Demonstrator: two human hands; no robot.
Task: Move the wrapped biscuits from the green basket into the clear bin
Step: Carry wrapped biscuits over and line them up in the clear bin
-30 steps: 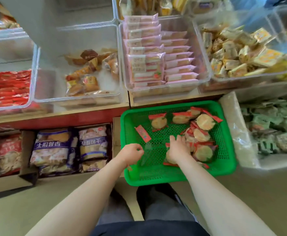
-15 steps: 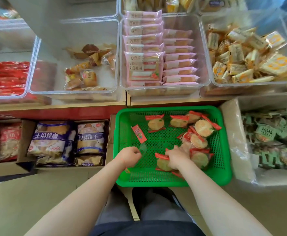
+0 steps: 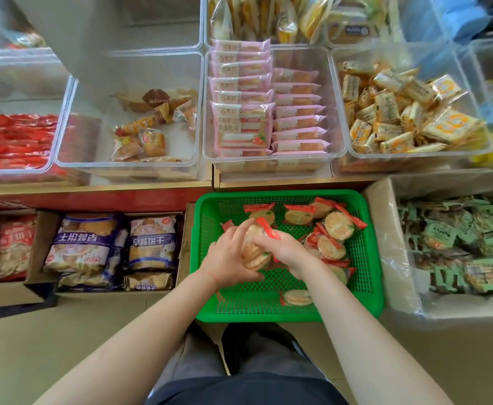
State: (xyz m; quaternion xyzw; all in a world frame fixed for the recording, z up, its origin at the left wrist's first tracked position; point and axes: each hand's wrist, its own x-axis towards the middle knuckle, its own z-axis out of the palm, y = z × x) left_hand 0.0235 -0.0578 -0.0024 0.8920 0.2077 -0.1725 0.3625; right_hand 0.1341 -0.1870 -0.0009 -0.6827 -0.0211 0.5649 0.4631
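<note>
Wrapped biscuits (image 3: 254, 249), round pale discs in clear film with red crimped ends, are held as a small stack between the two hands, just above the floor of the green perforated plastic basket (image 3: 207, 258). The stack is gripped from its left by the left hand (image 3: 227, 258), whose fingers (image 3: 244, 229) are curled up over the top packets, and from its right by the right hand (image 3: 286, 252), whose fingers are wrapped round the other side. Neither hand is seen to be free. More packets (image 3: 331, 229) of the same kind are left loose in the basket's far right part, and one (image 3: 298, 297) lies alone near its front wall.

The clear bin meant by the task cannot be told for certain; the likeliest is judged to be the clear plastic bin (image 3: 72, 118) holding a few brown-wrapped cakes, up on the shelf, beyond and to the left of the basket (the pink-packet bin (image 3: 331, 118) straight ahead looks full). The stack's long axis is tilted, running from near-left to far-right. From the hands that bin lies forward, upward and leftward, so the left hand is the nearer. A lift clear of the basket's far rim is what the coming move is judged to need.
</note>
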